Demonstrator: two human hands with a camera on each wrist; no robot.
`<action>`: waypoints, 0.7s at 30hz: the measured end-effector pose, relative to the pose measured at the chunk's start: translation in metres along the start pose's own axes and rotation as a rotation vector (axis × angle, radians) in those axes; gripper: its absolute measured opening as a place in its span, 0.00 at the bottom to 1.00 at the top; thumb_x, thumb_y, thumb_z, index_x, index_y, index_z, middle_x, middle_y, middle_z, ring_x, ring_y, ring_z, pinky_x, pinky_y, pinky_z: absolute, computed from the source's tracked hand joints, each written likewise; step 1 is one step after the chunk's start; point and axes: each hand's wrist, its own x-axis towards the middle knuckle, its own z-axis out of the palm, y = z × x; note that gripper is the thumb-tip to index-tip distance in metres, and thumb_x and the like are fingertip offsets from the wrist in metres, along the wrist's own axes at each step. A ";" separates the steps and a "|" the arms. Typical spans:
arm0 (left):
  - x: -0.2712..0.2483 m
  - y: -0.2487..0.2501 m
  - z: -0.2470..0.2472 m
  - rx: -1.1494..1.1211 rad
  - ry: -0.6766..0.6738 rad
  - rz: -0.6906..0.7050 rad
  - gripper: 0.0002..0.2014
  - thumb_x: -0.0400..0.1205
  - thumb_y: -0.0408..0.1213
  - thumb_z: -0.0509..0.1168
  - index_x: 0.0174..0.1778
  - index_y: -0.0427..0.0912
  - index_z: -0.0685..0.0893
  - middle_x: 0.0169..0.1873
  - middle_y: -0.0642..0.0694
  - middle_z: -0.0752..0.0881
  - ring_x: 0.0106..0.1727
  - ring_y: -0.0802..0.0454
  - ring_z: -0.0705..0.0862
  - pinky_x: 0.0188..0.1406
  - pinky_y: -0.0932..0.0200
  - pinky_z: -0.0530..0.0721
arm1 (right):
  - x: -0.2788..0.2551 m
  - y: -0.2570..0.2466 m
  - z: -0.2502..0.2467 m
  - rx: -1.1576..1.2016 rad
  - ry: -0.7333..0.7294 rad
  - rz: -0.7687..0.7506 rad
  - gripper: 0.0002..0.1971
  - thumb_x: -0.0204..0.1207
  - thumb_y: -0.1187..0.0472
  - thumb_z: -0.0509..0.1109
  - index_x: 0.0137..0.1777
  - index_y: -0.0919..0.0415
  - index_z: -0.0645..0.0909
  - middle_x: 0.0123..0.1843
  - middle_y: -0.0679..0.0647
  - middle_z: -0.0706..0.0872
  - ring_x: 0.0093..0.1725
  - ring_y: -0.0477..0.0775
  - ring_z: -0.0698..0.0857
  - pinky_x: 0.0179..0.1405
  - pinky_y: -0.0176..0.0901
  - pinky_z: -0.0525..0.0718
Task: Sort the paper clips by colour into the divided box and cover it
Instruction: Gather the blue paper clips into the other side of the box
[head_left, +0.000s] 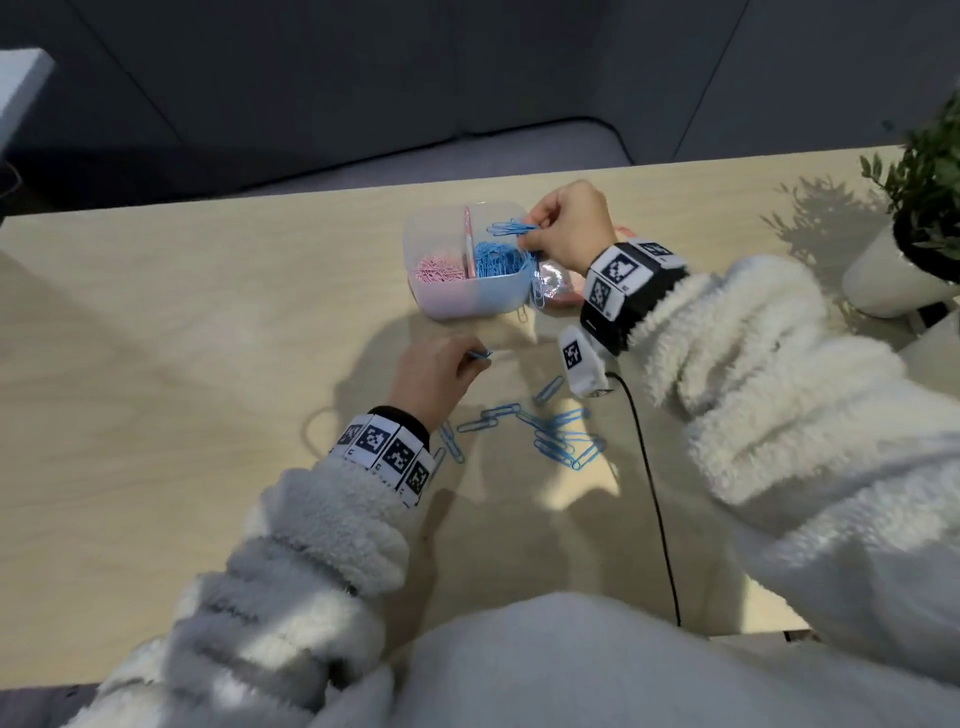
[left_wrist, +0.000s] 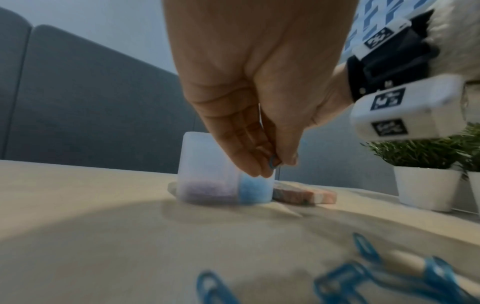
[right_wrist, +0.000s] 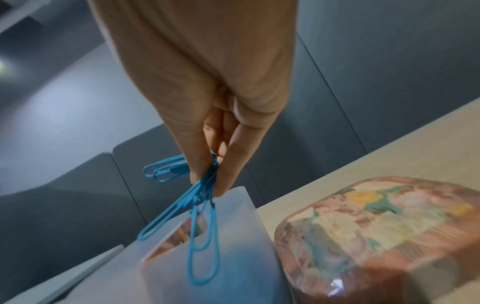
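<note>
A translucent divided box stands on the table with pink clips in its left compartment and blue clips in its right. My right hand pinches a bunch of blue clips just above the blue compartment. Nearer to me, my left hand pinches one blue clip a little above the table. Several loose blue clips lie between my wrists. The floral lid lies flat right of the box, partly hidden under my right hand in the head view.
A potted plant in a white pot stands at the table's right end. A black cable runs from my right wrist toward the near edge. A stray clip lies at the box's front right corner. Grey upholstery lies beyond the far edge.
</note>
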 end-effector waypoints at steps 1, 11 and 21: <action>0.006 0.002 -0.005 -0.001 0.026 0.001 0.08 0.78 0.40 0.66 0.48 0.40 0.86 0.44 0.42 0.89 0.46 0.42 0.85 0.45 0.51 0.80 | 0.005 0.000 0.005 -0.021 0.009 0.015 0.09 0.63 0.68 0.80 0.42 0.68 0.88 0.33 0.54 0.84 0.34 0.51 0.82 0.43 0.43 0.87; 0.096 0.020 -0.025 0.049 0.179 -0.076 0.13 0.79 0.38 0.64 0.55 0.35 0.82 0.54 0.34 0.85 0.58 0.39 0.80 0.55 0.51 0.74 | -0.004 0.005 0.011 0.048 0.032 0.008 0.14 0.74 0.72 0.62 0.56 0.68 0.85 0.58 0.63 0.88 0.60 0.59 0.85 0.66 0.45 0.80; 0.080 0.019 -0.023 -0.049 0.241 0.034 0.11 0.79 0.37 0.65 0.54 0.37 0.83 0.52 0.38 0.85 0.51 0.43 0.83 0.55 0.52 0.78 | -0.084 0.072 -0.012 0.039 -0.131 -0.022 0.09 0.74 0.69 0.66 0.51 0.67 0.85 0.48 0.61 0.89 0.37 0.40 0.83 0.41 0.33 0.79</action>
